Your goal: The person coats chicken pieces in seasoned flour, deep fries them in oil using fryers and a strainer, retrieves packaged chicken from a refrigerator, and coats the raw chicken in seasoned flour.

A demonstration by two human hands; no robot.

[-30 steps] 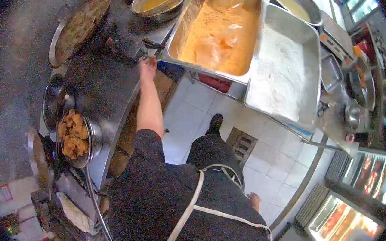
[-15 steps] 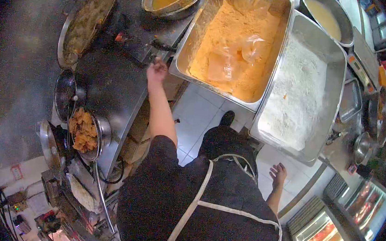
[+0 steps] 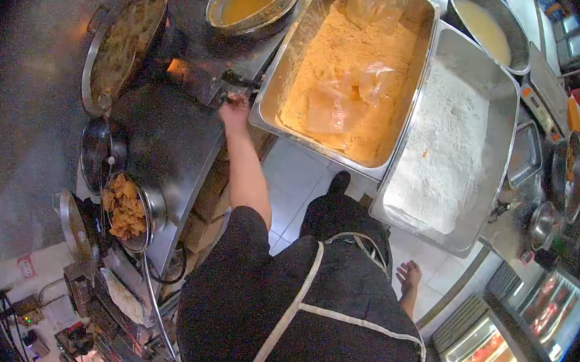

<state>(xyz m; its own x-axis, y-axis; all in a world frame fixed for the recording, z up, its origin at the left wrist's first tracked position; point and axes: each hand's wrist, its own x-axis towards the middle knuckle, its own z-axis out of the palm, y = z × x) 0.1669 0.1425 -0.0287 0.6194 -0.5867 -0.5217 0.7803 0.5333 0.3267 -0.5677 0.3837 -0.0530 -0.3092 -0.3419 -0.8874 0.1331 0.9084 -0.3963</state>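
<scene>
The hands are well apart. Between ten and eleven o'clock, the left hand (image 3: 234,111) meets a knob (image 3: 226,97) at the counter edge, its fingers curled; whether they grip is unclear. At four, the right hand (image 3: 408,275) hangs, fingers loosely parted. A pan (image 3: 87,82) sits at ten, a crumb tray (image 3: 321,151) at one.

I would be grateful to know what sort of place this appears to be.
Probably a commercial kitchen that does frying: there is a wide wok-like pan, a pile of browned, fried-looking pieces, and large metal trays of orange crumbs and white powder.
</scene>
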